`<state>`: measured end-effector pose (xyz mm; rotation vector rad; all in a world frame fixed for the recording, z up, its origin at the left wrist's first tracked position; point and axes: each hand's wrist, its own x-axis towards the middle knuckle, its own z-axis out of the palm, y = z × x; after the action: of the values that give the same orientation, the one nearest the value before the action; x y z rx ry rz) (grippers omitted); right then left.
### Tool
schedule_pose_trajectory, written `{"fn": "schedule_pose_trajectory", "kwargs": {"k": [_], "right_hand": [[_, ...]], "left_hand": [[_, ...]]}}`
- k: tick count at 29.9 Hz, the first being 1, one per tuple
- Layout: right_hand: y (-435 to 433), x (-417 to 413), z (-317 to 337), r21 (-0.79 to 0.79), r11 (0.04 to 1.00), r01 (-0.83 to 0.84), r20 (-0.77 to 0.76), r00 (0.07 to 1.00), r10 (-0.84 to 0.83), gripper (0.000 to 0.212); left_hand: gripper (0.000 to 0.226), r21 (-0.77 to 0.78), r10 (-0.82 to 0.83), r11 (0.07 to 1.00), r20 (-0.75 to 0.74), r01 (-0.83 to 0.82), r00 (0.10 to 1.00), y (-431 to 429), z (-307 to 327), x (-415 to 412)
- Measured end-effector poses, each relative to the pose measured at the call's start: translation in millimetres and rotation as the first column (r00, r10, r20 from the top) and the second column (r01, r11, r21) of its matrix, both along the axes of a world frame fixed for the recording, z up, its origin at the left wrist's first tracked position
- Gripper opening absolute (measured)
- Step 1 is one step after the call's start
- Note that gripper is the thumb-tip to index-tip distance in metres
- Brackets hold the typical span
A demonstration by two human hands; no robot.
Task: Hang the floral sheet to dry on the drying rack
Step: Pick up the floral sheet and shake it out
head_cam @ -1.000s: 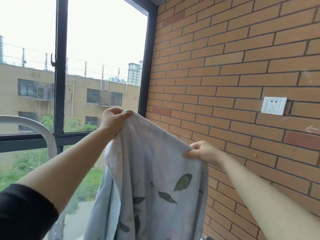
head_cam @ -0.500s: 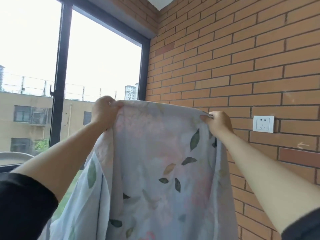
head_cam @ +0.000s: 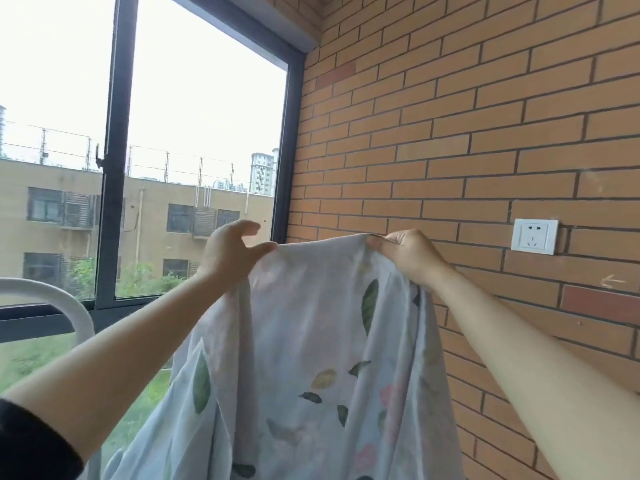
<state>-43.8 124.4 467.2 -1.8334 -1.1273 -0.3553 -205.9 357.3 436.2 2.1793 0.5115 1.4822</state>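
Note:
The floral sheet (head_cam: pixel 311 358), pale with green leaves and pink flowers, hangs in front of me, its top edge stretched level between both hands. My left hand (head_cam: pixel 230 252) holds the sheet's left end; the thumb lies along the edge, the index finger is lifted clear above it, and the fabric falls from under the palm. My right hand (head_cam: pixel 407 254) pinches the right end of the top edge in a closed grip. A white curved rail (head_cam: pixel 52 297), probably part of the drying rack, shows at the lower left, apart from the sheet.
A brick wall (head_cam: pixel 450 133) runs close along the right, with a white socket (head_cam: pixel 535 236) just beyond my right hand. A dark-framed window (head_cam: pixel 117 168) fills the left, with buildings and greenery outside.
My right hand rose and pulled away from the left, spreading the top edge out level. The index finger of my left hand has lifted off the fabric.

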Motion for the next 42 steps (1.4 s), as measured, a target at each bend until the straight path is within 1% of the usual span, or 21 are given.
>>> {"fn": "schedule_pose_trajectory", "kwargs": {"k": [2,3,5,7,8,9,11,13,15,17,19,21,24,27,30,34,36,37,39,40,42], "right_hand": [[9.4,-9.5,-11.4,-0.077,0.995,-0.065,-0.017,0.998,0.064,0.050],[14.3,-15.4,-17.6,-0.107,0.989,-0.105,-0.022,0.994,0.103,0.051],[23.8,-25.8,-29.7,-0.147,0.972,-0.182,-0.014,0.983,0.181,0.049],[28.6,-31.2,-39.6,-0.167,0.964,-0.205,0.003,0.978,0.209,0.044],[28.9,-31.7,-42.6,-0.174,0.963,-0.206,0.006,0.978,0.210,0.041],[27.7,-31.0,-46.6,-0.189,0.960,-0.207,-0.001,0.977,0.211,0.039],[23.2,-28.6,-55.7,-0.227,0.954,-0.198,-0.019,0.980,0.199,0.037],[18.6,-26.1,-64.7,-0.258,0.950,-0.177,-0.020,0.984,0.178,0.038],[13.0,-22.0,-72.4,-0.281,0.949,-0.146,-0.038,0.989,0.141,0.029],[6.6,-16.6,-79.1,-0.316,0.946,-0.077,-0.033,0.997,0.070,0.018],[-0.3,-11.9,-87.0,-0.367,0.930,0.012,0.016,1.000,-0.007,0.011],[-9.4,-6.8,-97.8,-0.415,0.905,0.097,0.050,0.995,-0.084,0.010],[-25.4,8.7,-113.3,-0.426,0.882,0.200,0.057,0.979,-0.194,0.014],[-40.8,23.1,-123.0,-0.392,0.890,0.234,0.012,0.968,-0.250,0.026],[-44.9,33.7,-118.6,-0.313,0.914,0.260,-0.024,0.959,-0.281,0.024],[-52.7,45.3,-113.7,-0.354,0.849,0.393,0.041,0.913,-0.406,0.024],[-54.8,50.6,-116.1,-0.332,0.851,0.405,0.018,0.905,-0.424,0.026],[-54.3,53.2,-116.1,-0.291,0.871,0.396,-0.011,0.909,-0.417,0.025],[-52.0,55.2,-106.7,-0.154,0.914,0.376,-0.067,0.919,-0.389,0.025],[-51.0,55.2,-99.3,-0.094,0.924,0.370,-0.072,0.923,-0.377,0.025],[-49.5,52.3,-81.7,-0.036,0.935,0.352,-0.025,0.935,-0.353,0.023]], "left_hand": [[0.051,0.058,-0.177,0.982,-0.026,0.178,0.984,-35.8,-14.9,7.5],[0.049,0.051,-0.262,0.963,-0.045,0.264,0.964,-50.9,-23.2,12.4],[0.044,-0.060,-0.414,0.910,-0.043,0.411,0.909,-67.3,-39.1,21.3],[0.030,-0.229,-0.540,0.824,-0.036,0.519,0.841,-69.7,-52.8,23.9],[0.033,-0.295,-0.567,0.792,-0.036,0.534,0.823,-68.3,-56.8,23.5],[0.043,-0.346,-0.577,0.775,-0.045,0.529,0.816,-66.0,-62.0,22.8],[0.054,-0.391,-0.568,0.767,-0.047,0.508,0.822,-64.5,-70.2,21.9],[0.048,-0.378,-0.537,0.788,-0.035,0.486,0.843,-64.0,-73.7,24.0],[0.036,-0.335,-0.462,0.842,-0.041,0.423,0.886,-63.5,-73.4,27.3],[0.029,-0.288,-0.401,0.881,-0.035,0.375,0.916,-62.5,-71.4,29.7],[0.030,-0.263,-0.372,0.897,-0.013,0.356,0.928,-61.5,-68.1,31.0],[0.030,-0.271,-0.370,0.892,0.019,0.361,0.929,-59.8,-65.7,32.8],[0.031,-0.265,-0.339,0.905,0.019,0.331,0.941,-51.9,-63.3,30.8],[0.032,-0.252,-0.278,0.930,-0.004,0.268,0.961,-37.2,-65.9,25.9],[0.034,-0.239,-0.234,0.944,-0.004,0.227,0.972,-24.7,-68.7,23.2],[0.037,-0.239,-0.189,0.952,0.030,0.191,0.982,-19.3,-68.8,18.4],[0.039,-0.219,-0.194,0.958,-0.015,0.186,0.981,-18.7,-65.6,13.1],[0.040,-0.207,-0.194,0.963,-0.075,0.175,0.978,-18.1,-64.7,10.1],[0.044,-0.218,-0.206,0.962,-0.188,0.164,0.960,-15.0,-63.6,5.2],[0.047,-0.239,-0.216,0.957,-0.201,0.166,0.956,-15.5,-62.8,2.3],[0.044,-0.267,-0.206,0.949,-0.127,0.167,0.970,-13.7,-55.7,-0.6]]}}
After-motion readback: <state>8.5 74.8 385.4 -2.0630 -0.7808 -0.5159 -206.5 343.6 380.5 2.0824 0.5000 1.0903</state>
